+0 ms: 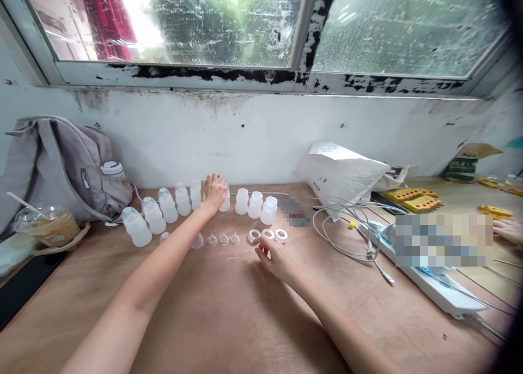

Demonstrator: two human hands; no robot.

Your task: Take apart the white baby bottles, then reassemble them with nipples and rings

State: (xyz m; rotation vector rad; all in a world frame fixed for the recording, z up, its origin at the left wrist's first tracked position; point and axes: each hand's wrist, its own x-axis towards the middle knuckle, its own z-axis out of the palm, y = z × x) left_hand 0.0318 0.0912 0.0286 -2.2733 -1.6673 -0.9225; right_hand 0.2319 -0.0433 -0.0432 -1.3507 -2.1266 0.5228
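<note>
My left hand (214, 193) reaches to the back row, its fingers curled over the top of a frosted baby bottle (224, 200). Capped bottles (167, 206) stand in a row to its left, and three uncapped bottles (255, 205) stand to its right. My right hand (274, 257) hovers by three white collar rings (268, 234), fingers apart; its fingertips are close to the left ring, and contact cannot be made out. Between the hands lie clear silicone nipples (223, 239) and a clear dome cap (197, 241). My left forearm hides part of that row.
A grey backpack (61, 161) and an iced drink cup (49, 227) are at left. To the right are a white bag (347, 172), coiled cables (347, 243) and a power strip (425, 281). Another person's hand (509, 229) shows at the far right.
</note>
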